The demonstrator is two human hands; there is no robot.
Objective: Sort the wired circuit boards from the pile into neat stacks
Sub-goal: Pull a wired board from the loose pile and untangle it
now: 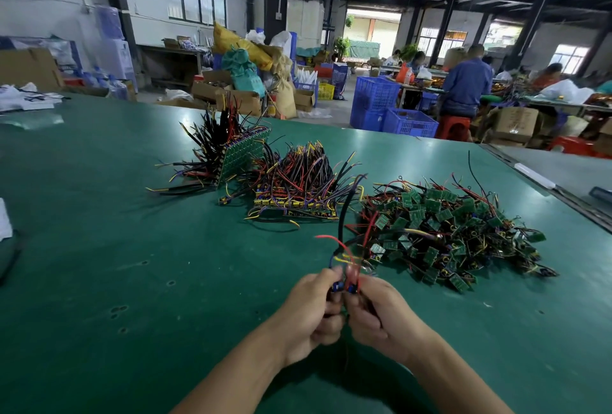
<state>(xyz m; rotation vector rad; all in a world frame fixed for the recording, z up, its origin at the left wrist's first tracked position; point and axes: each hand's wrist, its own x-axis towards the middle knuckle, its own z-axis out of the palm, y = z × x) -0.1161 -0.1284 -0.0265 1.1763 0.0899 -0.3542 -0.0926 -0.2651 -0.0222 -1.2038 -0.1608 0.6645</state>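
White paper [4,219] lies at the far left edge of the green worktop [99,248]. Right of it a stack [243,155] of boards stands tilted on edge, its wires bristling up and to the left. Just beside it a second stack [294,205] lies flat, long axis left to right, wires fanning upward; one stray connector [225,200] sits on the cloth between the two.

Nearer the front edge, the left grip [313,311] and the right grip [374,311], both bare hands, meet thumb to thumb. Each has its fingers curled and pinches a small wired board [344,287] held above the worktop, with black, red and yellow wires pointing up and away. The raised wires cross in front of the flat stack's right end.

To the right sprawls the loose pile [457,231], green boards facing every way in tangled wire. Beyond the worktop stand blue crates [394,109].
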